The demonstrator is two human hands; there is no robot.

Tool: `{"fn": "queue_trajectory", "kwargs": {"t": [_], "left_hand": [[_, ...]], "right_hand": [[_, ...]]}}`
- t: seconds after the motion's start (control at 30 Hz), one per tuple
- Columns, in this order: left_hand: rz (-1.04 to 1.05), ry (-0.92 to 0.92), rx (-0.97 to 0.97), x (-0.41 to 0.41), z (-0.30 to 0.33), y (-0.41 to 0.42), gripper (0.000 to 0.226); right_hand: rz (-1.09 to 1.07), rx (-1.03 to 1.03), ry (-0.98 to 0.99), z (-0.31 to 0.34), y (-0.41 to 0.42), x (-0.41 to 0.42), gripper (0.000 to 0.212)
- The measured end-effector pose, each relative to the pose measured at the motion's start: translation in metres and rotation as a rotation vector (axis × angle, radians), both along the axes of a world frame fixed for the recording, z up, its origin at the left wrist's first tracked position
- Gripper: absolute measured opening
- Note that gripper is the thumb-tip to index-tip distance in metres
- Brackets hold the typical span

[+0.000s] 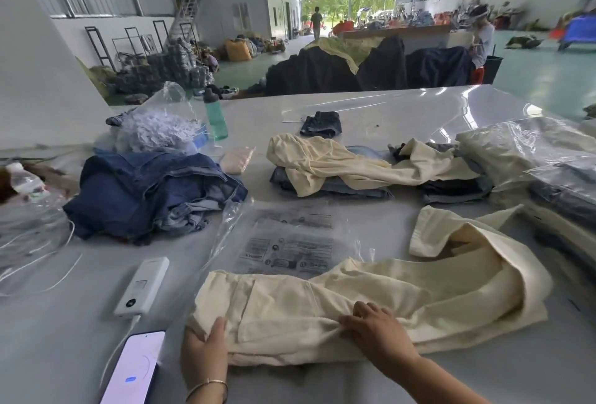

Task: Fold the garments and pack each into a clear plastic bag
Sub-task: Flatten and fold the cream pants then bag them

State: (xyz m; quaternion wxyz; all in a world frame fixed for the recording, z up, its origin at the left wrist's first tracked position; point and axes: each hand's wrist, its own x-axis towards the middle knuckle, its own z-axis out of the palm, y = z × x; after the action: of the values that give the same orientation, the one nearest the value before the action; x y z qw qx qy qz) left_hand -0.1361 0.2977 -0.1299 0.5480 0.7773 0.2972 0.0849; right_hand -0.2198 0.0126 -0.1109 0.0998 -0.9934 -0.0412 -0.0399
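Left on the desk, a phone and power bank; a clear plastic bag lies behind the cream garment. The left hand grips the garment's left end; the right hand pinches its front edge.

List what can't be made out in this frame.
Head view only:
- Print on the clear plastic bag: too small and blurred to read.
- Phone with lit screen: its lower end is cut off by the bottom edge.
- Left hand fingertips: tucked under the cream trousers.
- Stacked denim: covered by a cream garment.
- Background workers: blurred.
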Motion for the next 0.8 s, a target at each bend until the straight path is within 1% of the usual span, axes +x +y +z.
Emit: {"fn": "queue_trajectory", "kwargs": {"t": [0.07,0.13,0.17,0.2,0.23,0.27,0.3,0.33,0.37,0.43,0.47,0.5,0.57,0.6,0.63,0.67,0.7,0.73,0.77,0.8], "left_hand": [[-0.006,-0.078,0.008,0.004,0.001,0.005,0.037],[0.041,-0.132,-0.103,0.008,0.001,0.010,0.029],[0.049,-0.123,-0.187,0.007,0.001,0.010,0.027],[0.027,-0.085,-0.294,0.004,0.002,0.010,0.027],[-0.008,-0.037,-0.418,0.000,0.002,0.008,0.029],[-0.042,0.011,-0.521,-0.005,0.000,0.007,0.027],[-0.080,0.038,-0.570,-0.011,-0.003,0.006,0.024],[-0.125,0.058,-0.563,-0.017,-0.006,0.004,0.021],[-0.170,0.079,-0.546,-0.023,-0.007,0.002,0.019],[-0.243,0.128,-0.544,-0.036,-0.005,-0.001,0.017],[-0.277,0.149,-0.548,-0.039,-0.001,0.000,0.023],[-0.310,0.167,-0.550,-0.042,0.003,0.001,0.031],[-0.387,0.216,-0.465,-0.045,0.012,0.002,0.039],[-0.416,0.234,-0.413,-0.045,0.014,0.001,0.040],[-0.423,0.231,-0.382,-0.045,0.015,0.000,0.038],[-0.418,0.219,-0.345,-0.046,0.018,-0.002,0.034],[-0.396,0.189,-0.346,-0.047,0.022,-0.004,0.026],[-0.360,0.156,-0.395,-0.046,0.024,-0.005,0.017],[-0.298,0.127,-0.519,-0.045,0.028,-0.007,0.009],[-0.233,0.119,-0.628,-0.044,0.031,-0.009,0.009]], "right_hand": [[-0.095,0.058,-0.039,0.004,-0.005,0.010,0.029],[-0.237,0.092,-0.182,0.018,-0.017,0.018,0.023],[-0.249,0.119,-0.266,0.024,-0.021,0.021,0.019],[-0.190,0.118,-0.321,0.029,-0.023,0.022,0.019],[-0.094,0.094,-0.306,0.032,-0.020,0.022,0.027],[0.018,0.057,-0.239,0.032,-0.014,0.020,0.040],[0.128,0.014,-0.167,0.029,-0.004,0.018,0.054],[0.221,-0.056,-0.101,0.025,0.009,0.015,0.060],[0.308,-0.119,-0.070,0.019,0.021,0.011,0.057],[0.426,-0.181,-0.065,0.011,0.035,0.008,0.041],[0.431,-0.208,-0.075,0.009,0.037,0.011,0.035],[0.404,-0.229,-0.083,0.009,0.037,0.014,0.032],[0.322,-0.253,-0.089,0.009,0.036,0.024,0.036],[0.290,-0.253,-0.048,0.013,0.035,0.030,0.037],[0.246,-0.242,0.034,0.018,0.035,0.037,0.036],[0.204,-0.249,0.073,0.021,0.033,0.044,0.034],[0.160,-0.237,0.069,0.023,0.032,0.051,0.030],[0.106,-0.190,0.012,0.027,0.031,0.057,0.028],[0.030,-0.132,-0.078,0.035,0.028,0.062,0.029],[-0.035,-0.062,-0.213,0.045,0.024,0.067,0.030]]}}
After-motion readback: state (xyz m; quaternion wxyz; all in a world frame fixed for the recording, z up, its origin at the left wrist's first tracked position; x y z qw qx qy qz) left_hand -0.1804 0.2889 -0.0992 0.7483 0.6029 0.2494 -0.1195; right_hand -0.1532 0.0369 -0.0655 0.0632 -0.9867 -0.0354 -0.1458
